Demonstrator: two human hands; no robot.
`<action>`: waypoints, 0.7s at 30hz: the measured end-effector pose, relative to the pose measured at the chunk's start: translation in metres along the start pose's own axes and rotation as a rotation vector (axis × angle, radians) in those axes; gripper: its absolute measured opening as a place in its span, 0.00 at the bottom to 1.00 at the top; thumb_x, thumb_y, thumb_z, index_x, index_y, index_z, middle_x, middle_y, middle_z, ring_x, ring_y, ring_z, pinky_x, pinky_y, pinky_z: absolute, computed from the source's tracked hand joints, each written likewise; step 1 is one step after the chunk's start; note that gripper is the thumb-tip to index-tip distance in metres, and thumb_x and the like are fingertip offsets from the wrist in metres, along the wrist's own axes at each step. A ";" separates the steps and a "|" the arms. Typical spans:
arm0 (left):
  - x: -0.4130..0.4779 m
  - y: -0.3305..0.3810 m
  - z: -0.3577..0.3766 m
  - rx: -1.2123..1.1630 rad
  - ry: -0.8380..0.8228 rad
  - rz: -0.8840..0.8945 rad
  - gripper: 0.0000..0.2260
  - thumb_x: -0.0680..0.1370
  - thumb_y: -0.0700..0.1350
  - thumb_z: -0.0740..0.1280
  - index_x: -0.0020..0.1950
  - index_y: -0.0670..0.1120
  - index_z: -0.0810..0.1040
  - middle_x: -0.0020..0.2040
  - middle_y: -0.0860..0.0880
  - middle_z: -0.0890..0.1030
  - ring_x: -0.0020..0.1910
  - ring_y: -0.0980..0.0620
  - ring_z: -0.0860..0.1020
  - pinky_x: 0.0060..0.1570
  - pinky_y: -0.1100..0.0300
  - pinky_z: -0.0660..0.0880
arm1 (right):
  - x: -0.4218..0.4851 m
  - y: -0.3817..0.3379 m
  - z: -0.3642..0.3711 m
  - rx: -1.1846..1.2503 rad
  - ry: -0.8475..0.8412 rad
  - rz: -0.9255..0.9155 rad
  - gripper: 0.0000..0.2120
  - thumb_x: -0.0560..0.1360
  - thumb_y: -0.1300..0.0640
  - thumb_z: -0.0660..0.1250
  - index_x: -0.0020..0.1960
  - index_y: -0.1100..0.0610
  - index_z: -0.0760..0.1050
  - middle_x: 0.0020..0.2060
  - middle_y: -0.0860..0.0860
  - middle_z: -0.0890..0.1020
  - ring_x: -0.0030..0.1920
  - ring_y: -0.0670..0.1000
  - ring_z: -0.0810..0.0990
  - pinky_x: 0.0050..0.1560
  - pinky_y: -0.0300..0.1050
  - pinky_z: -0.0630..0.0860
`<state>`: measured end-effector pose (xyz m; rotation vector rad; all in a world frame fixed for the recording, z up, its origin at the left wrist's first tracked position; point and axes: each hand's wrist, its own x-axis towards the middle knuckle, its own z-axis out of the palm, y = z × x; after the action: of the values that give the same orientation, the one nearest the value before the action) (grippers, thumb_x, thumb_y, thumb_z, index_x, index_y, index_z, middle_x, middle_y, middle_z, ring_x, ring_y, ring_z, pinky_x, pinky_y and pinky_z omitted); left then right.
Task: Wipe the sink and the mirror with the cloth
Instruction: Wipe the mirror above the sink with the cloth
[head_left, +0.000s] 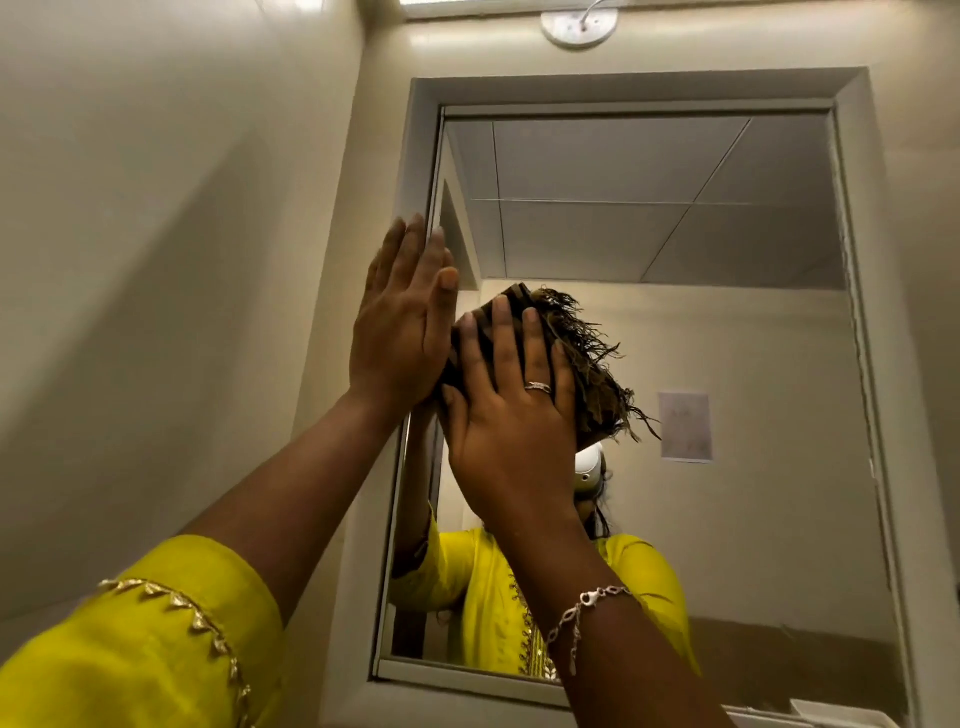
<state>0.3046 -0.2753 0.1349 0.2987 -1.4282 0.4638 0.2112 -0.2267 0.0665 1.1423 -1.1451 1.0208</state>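
A tall mirror (727, 364) in a pale frame hangs on the wall ahead. My right hand (511, 415) presses a dark brown cloth (582, 358) with a frayed fringe flat against the glass near the mirror's left side, fingers spread over it. My left hand (402, 322) is flat and open, its palm resting on the mirror's left frame edge, right beside the cloth. The sink is out of view below.
A cream wall (156, 260) closes in on the left. A round light fitting (579, 23) sits above the mirror. The glass reflects a person in yellow, a ceiling and a paper sheet (685, 426) on the far wall.
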 end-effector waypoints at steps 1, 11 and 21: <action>-0.001 0.001 0.001 0.062 -0.007 0.017 0.37 0.76 0.64 0.34 0.72 0.41 0.59 0.75 0.41 0.58 0.74 0.47 0.51 0.73 0.51 0.50 | -0.001 0.004 -0.001 -0.008 0.005 0.000 0.25 0.78 0.47 0.49 0.73 0.53 0.59 0.74 0.56 0.61 0.74 0.57 0.55 0.71 0.54 0.50; -0.006 -0.007 0.005 0.275 -0.072 -0.141 0.35 0.75 0.64 0.44 0.75 0.43 0.51 0.75 0.39 0.54 0.74 0.43 0.53 0.68 0.51 0.57 | -0.005 0.057 -0.023 -0.080 0.007 0.063 0.25 0.77 0.48 0.49 0.73 0.53 0.59 0.73 0.56 0.61 0.74 0.58 0.57 0.71 0.53 0.49; -0.010 0.006 -0.005 0.106 0.062 -0.227 0.20 0.82 0.48 0.52 0.73 0.46 0.57 0.59 0.32 0.73 0.49 0.34 0.76 0.42 0.53 0.67 | -0.013 0.116 -0.045 -0.147 0.008 0.135 0.26 0.78 0.47 0.47 0.74 0.51 0.55 0.75 0.55 0.58 0.75 0.57 0.54 0.71 0.51 0.46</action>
<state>0.3052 -0.2685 0.1241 0.5216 -1.2933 0.3602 0.1016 -0.1662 0.0678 0.9546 -1.2829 1.0244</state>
